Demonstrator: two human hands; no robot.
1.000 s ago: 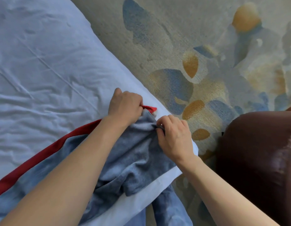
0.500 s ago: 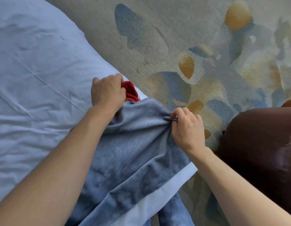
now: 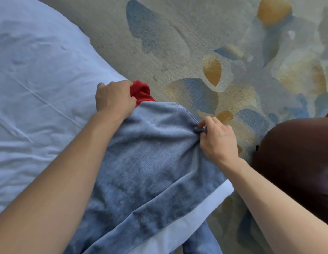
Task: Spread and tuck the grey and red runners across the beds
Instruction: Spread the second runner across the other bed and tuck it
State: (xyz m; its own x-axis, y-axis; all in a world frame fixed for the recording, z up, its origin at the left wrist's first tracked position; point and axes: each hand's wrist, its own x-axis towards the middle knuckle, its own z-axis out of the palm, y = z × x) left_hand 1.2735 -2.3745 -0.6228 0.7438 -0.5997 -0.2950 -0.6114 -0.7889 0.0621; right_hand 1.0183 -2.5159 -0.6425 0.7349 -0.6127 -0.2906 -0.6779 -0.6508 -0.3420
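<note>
both hands pinch the runner [image 3: 154, 162]: the left hand [image 3: 114, 99] is curled round its red edge [image 3: 141, 92] at the bed's side edge, and the right hand [image 3: 219, 138] nips a small fold of the grey edge between thumb and fingers, nearer the bed's corner. in the head view, the only one, the runner lies grey face up over the white sheet [image 3: 40, 85], its end stretched between the two hands and reaching just past the side edge of the bed [image 3: 205, 206]; a further grey piece hangs below the bed's near edge, and how much is down there cannot be told. to do this step well, i judge the hands should pull apart evenly so the end goes flat, keep the red border straight along its run, then draw the end down over the side and push it under, smoothing the creases that gather by the right hand. for room, the carpet [image 3: 177, 43] beyond the side edge shows open floor, so the end can drop freely there. a dark brown rounded thing [image 3: 297, 162] sits near the right forearm, close to the bed's corner, and may crowd that elbow during the tuck. the sheet beyond the left hand is wrinkled but bare of other things.
</note>
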